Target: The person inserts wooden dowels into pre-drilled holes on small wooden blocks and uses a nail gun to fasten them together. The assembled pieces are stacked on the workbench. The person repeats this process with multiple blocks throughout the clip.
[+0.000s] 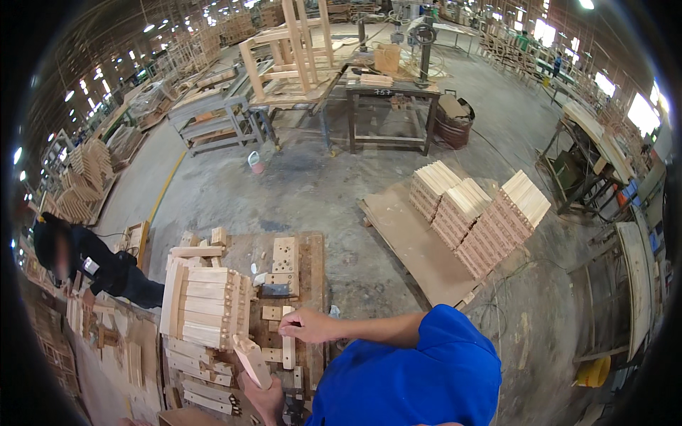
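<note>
My left hand [266, 399] is wrapped round the near end of a short pale wooden bar [251, 361], which tilts up and away to the left. My right hand [312, 326] reaches across from the right, its fingers pinched together over a narrow wooden strip [288, 349] on the workbench [312, 266]. Whatever those fingers hold is too small or hidden to make out. Left of the hands lies a large stack of wooden bars [206, 302] with knobbly ends facing me. Below the stack, several loose slats [207, 395] with dark ends lie side by side.
Drilled wooden blocks [285, 254] and a dark block [275, 290] sit on the bench beyond my hands. At the right, stacked wooden pieces [497, 220] stand on a low board [398, 227]. A person in dark clothes [106, 266] is at the left. Farther off is a metal table [393, 91].
</note>
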The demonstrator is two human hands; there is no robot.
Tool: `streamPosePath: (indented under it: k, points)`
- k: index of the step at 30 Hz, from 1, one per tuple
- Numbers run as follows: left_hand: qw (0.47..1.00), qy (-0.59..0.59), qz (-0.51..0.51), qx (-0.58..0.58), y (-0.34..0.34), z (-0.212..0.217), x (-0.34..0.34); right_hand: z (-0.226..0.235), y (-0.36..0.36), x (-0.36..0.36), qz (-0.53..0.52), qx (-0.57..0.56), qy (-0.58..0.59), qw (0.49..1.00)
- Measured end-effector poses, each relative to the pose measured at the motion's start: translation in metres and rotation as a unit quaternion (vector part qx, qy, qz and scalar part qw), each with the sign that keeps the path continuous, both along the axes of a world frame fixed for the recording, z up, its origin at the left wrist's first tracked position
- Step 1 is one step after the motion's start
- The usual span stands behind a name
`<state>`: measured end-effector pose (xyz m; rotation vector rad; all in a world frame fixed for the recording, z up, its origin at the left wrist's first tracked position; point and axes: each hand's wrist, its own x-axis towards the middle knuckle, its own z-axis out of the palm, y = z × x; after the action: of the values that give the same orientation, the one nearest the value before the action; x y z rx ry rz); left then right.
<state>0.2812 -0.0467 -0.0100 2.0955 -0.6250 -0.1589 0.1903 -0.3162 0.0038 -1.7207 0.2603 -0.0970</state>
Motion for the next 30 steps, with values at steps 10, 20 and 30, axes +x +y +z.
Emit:
streamPosePath:
  k: [10, 20, 30]
  points:
    - [0.998, 0.025, -0.054, 0.023, -0.046, 0.016, 0.002, 0.013, -0.034, -0.011, -0.021, -0.022, -0.057, 0.998]
    - [0.998, 0.017, -0.06, 0.03, -0.053, 0.016, -0.004, 0.042, -0.025, -0.002, 0.023, -0.088, -0.097, 0.991]
    - [0.998, 0.036, -0.037, 0.024, -0.04, 0.015, -0.006, 0.028, -0.022, 0.009, 0.004, -0.095, -0.168, 0.981]
